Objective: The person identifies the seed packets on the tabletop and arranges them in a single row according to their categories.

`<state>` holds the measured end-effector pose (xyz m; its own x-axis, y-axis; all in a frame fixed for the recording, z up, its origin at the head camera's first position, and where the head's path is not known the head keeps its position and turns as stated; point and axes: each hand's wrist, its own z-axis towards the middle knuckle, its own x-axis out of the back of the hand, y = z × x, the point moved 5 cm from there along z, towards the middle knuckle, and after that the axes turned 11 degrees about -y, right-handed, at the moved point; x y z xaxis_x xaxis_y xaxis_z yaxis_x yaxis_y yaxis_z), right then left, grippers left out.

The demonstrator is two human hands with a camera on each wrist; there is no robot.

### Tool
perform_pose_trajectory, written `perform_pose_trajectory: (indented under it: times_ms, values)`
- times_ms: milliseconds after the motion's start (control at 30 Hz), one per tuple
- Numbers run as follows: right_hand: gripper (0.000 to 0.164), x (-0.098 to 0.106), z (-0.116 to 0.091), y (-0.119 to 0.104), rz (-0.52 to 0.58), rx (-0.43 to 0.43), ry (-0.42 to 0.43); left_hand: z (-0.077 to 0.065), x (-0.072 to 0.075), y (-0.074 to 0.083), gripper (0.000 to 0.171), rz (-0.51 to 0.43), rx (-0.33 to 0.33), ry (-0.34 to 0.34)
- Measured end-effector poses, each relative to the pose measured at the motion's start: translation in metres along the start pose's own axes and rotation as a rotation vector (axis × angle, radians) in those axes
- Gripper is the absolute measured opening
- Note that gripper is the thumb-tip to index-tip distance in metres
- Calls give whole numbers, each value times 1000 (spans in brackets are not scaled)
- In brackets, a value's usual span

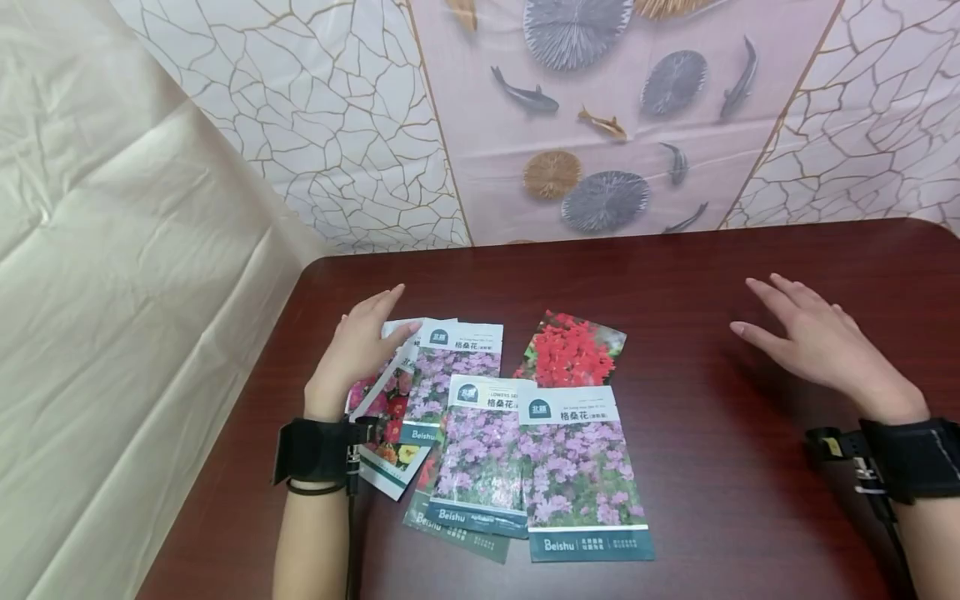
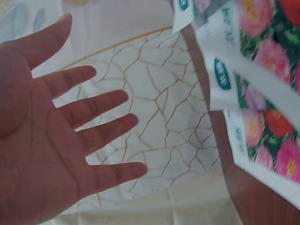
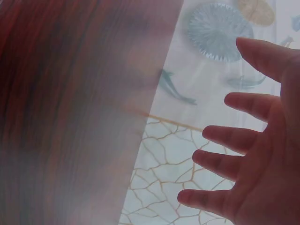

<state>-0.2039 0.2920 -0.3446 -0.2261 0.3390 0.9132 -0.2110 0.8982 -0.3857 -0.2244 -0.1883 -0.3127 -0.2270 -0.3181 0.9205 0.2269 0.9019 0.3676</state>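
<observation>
Several flower seed packets lie overlapping on the table. A purple-flower packet (image 1: 585, 475) is at the front right, lapping over another purple-flower packet (image 1: 483, 454). Behind them a red-flower packet (image 1: 573, 350) is partly covered. My left hand (image 1: 356, 354) is over the left-hand packets, its fingers spread and holding nothing; the left wrist view shows its bare palm (image 2: 42, 131) beside the pink-flower packets (image 2: 274, 65). Well to the right of the packets, my right hand (image 1: 813, 346) is held above the table with spread fingers, its palm (image 3: 267, 164) bare in the right wrist view.
The dark red-brown wooden table (image 1: 720, 500) has its far edge against a patterned cloth (image 1: 487, 108) with fish and crackle lines. A cream cloth (image 1: 135, 292) hangs along the left side. Black straps with cameras (image 1: 315, 450) sit on both wrists.
</observation>
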Motion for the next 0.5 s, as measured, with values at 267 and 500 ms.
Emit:
perform_pose_trajectory:
  times_ms: [267,500]
  values:
    - [67,6,-2,-25,8,63,91,-11,10,-19,61,-102,117,24]
    - [63,3,-7,-59,-11,150,156,-16,12,-40,58,-131,219,33]
